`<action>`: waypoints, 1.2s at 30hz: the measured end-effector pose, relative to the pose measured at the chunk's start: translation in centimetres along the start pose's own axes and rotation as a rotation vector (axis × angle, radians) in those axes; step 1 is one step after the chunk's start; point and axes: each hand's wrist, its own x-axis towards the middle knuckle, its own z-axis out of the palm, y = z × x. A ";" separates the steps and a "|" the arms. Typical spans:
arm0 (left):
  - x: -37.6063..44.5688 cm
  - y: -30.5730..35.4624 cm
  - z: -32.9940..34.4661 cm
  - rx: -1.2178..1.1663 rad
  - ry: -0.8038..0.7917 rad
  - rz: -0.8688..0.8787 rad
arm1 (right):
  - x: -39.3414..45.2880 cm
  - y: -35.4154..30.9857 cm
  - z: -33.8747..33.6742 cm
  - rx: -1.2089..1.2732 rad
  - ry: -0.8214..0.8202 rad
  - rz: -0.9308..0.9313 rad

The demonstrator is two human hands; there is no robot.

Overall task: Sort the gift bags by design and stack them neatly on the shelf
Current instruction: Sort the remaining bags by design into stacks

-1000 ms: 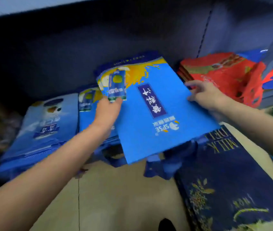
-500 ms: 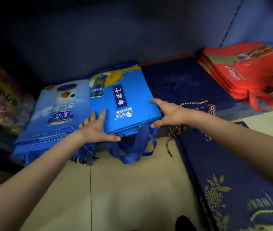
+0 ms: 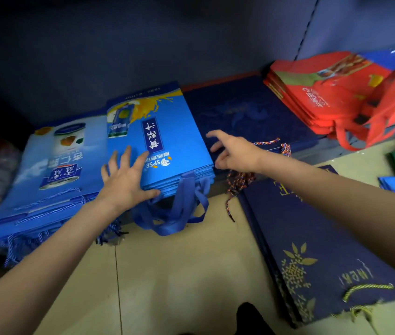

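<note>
Gift bags, bright blue with orange splash print (image 3: 160, 139), sit stacked flat on the low shelf (image 3: 247, 93), blue handles (image 3: 177, 209) hanging off the front edge over the floor (image 3: 167, 274); my left hand (image 3: 124, 180) lies on the stack's near left corner, fingers spread, thumb against the front edge. My right hand (image 3: 235, 153) hovers just right of the stack, fingers loose, gripping nothing. Lighter blue bags (image 3: 54, 170) lie touching on the left, dark navy bags (image 3: 244, 114) on the right, red bags (image 3: 331, 93) farther right, and more navy bags (image 3: 324, 250) on the floor.
</note>
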 end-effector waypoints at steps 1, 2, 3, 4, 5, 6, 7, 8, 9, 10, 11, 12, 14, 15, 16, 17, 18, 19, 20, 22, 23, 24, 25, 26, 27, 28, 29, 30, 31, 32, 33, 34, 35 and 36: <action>-0.3 0.9 0.0 -0.029 0.059 0.082 | -0.6 0.5 -0.9 -0.010 0.018 -0.002; -0.6 2.0 0.1 -0.067 0.109 0.168 | -1.4 1.3 -1.8 -0.035 0.036 0.003; -0.8 3.1 0.0 -0.113 0.140 0.245 | -2.3 2.3 -2.7 -0.067 0.049 0.015; -0.9 4.4 0.0 -0.154 0.155 0.308 | -3.4 3.5 -3.7 -0.106 0.053 0.035; -0.9 5.7 0.0 -0.180 0.157 0.363 | -4.7 5.1 -4.6 -0.155 0.045 0.061; -0.7 7.3 0.1 -0.191 0.151 0.415 | -6.2 6.9 -5.5 -0.213 0.021 0.099; -0.6 9.0 0.2 -0.195 0.138 0.457 | -8.0 8.9 -6.3 -0.280 -0.015 0.151; -0.5 11.0 0.5 -0.196 0.119 0.491 | -9.8 11.1 -7.1 -0.344 -0.053 0.218; -0.3 13.2 0.8 -0.186 0.088 0.522 | -11.7 13.2 -7.8 -0.389 -0.082 0.292; -0.1 15.6 1.2 -0.158 0.050 0.564 | -13.7 15.3 -8.4 -0.413 -0.099 0.369; 0.1 18.1 1.7 -0.103 0.007 0.614 | -15.7 17.3 -8.9 -0.421 -0.110 0.448; 0.1 20.7 2.4 -0.027 -0.036 0.669 | -17.8 19.2 -9.3 -0.409 -0.116 0.530; -0.1 25.6 3.4 0.125 -0.108 0.781 | -21.8 22.7 -9.7 -0.329 -0.094 0.663; -0.3 27.9 3.9 0.181 -0.130 0.826 | -23.7 24.3 -9.7 -0.290 -0.068 0.708; -0.4 30.2 4.1 0.225 -0.147 0.865 | -25.6 25.9 -9.6 -0.258 -0.051 0.746; -0.6 32.3 4.2 0.250 -0.169 0.896 | -27.3 27.5 -9.5 -0.224 -0.040 0.771; -0.9 34.3 4.2 0.258 -0.192 0.922 | -29.0 29.0 -9.3 -0.203 -0.031 0.798; -1.1 36.1 4.1 0.263 -0.210 0.946 | -30.6 30.4 -9.2 -0.206 -0.011 0.822; -1.3 37.8 4.0 0.282 -0.222 0.966 | -32.0 31.6 -9.2 -0.225 0.012 0.861; -1.6 40.7 4.1 0.332 -0.234 0.990 | -34.5 33.8 -8.7 -0.256 0.050 0.946; -1.6 42.0 4.3 0.350 -0.241 0.991 | -35.4 34.6 -8.3 -0.254 0.054 0.980; -1.5 43.1 4.6 0.373 -0.252 0.989 | -36.0 35.4 -7.8 -0.239 0.058 1.009; -1.4 44.2 5.0 0.403 -0.262 0.990 | -36.3 36.1 -7.3 -0.220 0.070 1.028; -1.1 45.2 5.4 0.438 -0.272 0.994 | -36.3 36.8 -7.0 -0.183 0.102 1.046; -0.9 46.1 5.7 0.472 -0.278 1.004 | -35.9 37.3 -6.7 -0.121 0.167 1.080; -0.5 46.9 6.0 0.493 -0.279 1.017 | -35.4 37.7 -6.6 -0.023 0.279 1.133; -0.1 47.6 6.3 0.496 -0.280 1.028 | -34.8 38.1 -6.7 0.123 0.428 1.203; 0.5 48.2 6.6 0.487 -0.283 1.036 | -34.0 38.5 -7.1 0.304 0.601 1.278; 1.1 48.7 7.1 0.475 -0.285 1.042 | -33.3 39.1 -7.5 0.482 0.771 1.343; 1.8 49.3 7.5 0.468 -0.287 1.043 | -32.8 39.5 -8.1 0.620 0.904 1.397; 2.4 49.8 8.0 0.471 -0.288 1.038 | -32.3 39.9 -8.6 0.705 0.979 1.448; 3.0 50.2 8.5 0.473 -0.288 1.028 | -32.0 40.3 -9.1 0.757 1.023 1.492; 3.5 50.6 8.9 0.467 -0.287 1.013 | -32.0 40.7 -9.7 0.791 1.046 1.539; 3.9 51.0 9.4 0.452 -0.287 0.996 | -32.0 41.0 -10.0 0.818 1.054 1.590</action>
